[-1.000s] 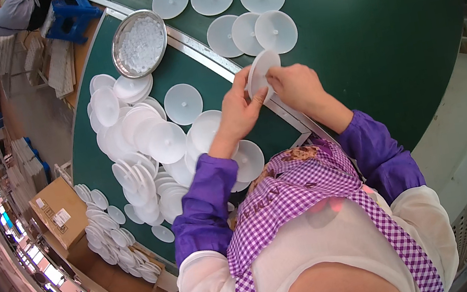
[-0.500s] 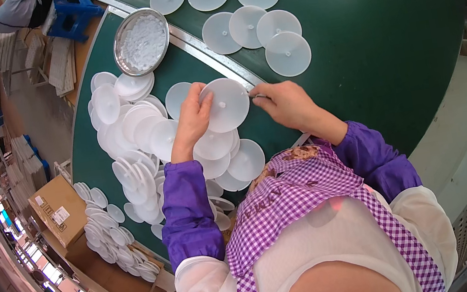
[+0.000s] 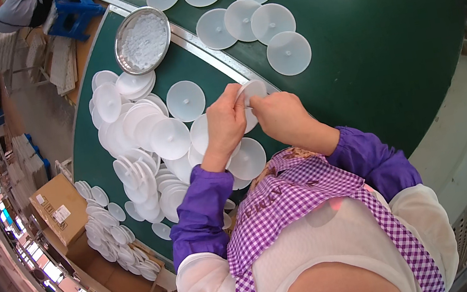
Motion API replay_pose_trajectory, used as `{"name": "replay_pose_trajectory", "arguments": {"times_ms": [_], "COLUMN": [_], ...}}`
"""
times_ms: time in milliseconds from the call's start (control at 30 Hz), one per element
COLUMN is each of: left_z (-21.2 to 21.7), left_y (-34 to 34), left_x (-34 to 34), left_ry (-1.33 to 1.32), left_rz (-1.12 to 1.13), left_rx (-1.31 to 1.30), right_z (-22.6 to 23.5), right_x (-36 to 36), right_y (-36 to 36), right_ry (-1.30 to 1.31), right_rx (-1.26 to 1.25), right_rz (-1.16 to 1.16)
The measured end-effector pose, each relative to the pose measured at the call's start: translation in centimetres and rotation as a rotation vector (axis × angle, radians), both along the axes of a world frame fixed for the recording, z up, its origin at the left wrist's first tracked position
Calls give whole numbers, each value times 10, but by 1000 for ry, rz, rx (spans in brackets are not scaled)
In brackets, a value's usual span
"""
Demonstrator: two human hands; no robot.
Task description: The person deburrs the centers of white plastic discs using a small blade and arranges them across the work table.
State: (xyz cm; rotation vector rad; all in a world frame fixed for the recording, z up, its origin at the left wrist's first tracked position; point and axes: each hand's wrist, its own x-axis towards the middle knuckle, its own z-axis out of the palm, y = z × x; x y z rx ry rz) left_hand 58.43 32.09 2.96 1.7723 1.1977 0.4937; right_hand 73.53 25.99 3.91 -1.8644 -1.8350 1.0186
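A translucent white plastic disc (image 3: 255, 88) is gripped at its left edge by my left hand (image 3: 226, 120) and tilted so that it looks narrow. Closed and pressed close against the disc's lower side is my right hand (image 3: 283, 115); what its fingers pinch is hidden. Beneath both hands, more loose discs (image 3: 246, 159) overlap on the green table. One single disc (image 3: 185, 101) lies left of my left hand, beside a large heap of discs (image 3: 142, 127).
A round metal bowl (image 3: 118, 45) holds small white pieces. Beyond a metal strip (image 3: 202, 47), several discs (image 3: 288, 53) lie on a green surface (image 3: 374, 32). At the left stand an open cardboard box (image 3: 60, 210), another disc pile (image 3: 114, 235) and a blue stool (image 3: 72, 15).
My left hand has moved right and tipped the disc, which faced up flat before. My right hand has come in against it. Discs on the far surface have shifted slightly left.
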Motion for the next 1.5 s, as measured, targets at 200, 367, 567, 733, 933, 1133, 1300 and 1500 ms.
{"name": "replay_pose_trajectory", "arguments": {"times_ms": [200, 367, 567, 733, 933, 1133, 1300, 1500], "left_z": [-16, -26, -19, -32, -35, -8, 11, 18], "left_y": [-19, -18, 6, 44, 39, 29, 17, 13], "left_x": [22, 31, 15, -68, -68, -41, -22, -19], "left_ry": [-23, -31, -54, 649, 412, 212, 135, 122], "left_rz": [94, 259, -46, -415, -327, -150, 16, 45], "left_rx": [6, 67, -6, 119, -97, 59, -53, 29], "right_z": [-21, -27, -48, -39, -39, -10, -9, 0], "right_x": [1, 17, 59, 95, 48, 16, 4, 1], "right_y": [-18, 2, 14, 15, 1, -6, -7, -8], "right_ry": [-120, 312, -135, -141, 101, 305, 370, 382], "right_rx": [60, -287, -113, 23, 3, -50, -69, -112], "right_rz": [2, -315, -218, -398, -265, -96, -43, -84]}}
